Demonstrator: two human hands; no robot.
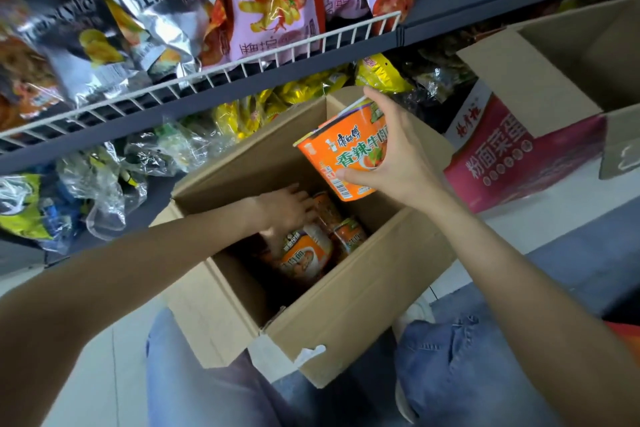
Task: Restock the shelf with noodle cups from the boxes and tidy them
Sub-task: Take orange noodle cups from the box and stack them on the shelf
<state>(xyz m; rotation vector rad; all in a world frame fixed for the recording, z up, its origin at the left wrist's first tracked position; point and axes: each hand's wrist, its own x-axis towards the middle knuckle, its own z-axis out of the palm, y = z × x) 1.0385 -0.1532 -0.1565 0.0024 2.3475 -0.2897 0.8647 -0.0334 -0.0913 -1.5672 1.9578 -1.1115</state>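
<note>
two hands, one open box, four cups

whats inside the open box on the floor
A few orange noodle cups lie at the bottom of the cardboard box, and the left hand reaches among them. The box walls and that arm hide the rest.

Pretty even indoor light, bright enough overall. Glare bounces off the silver snack bags upper left. Inside of the open cardboard box goes dark and shadowy. Wide-angle lens bends the edges, and the forearms bottom left look soft and stretched.
</note>
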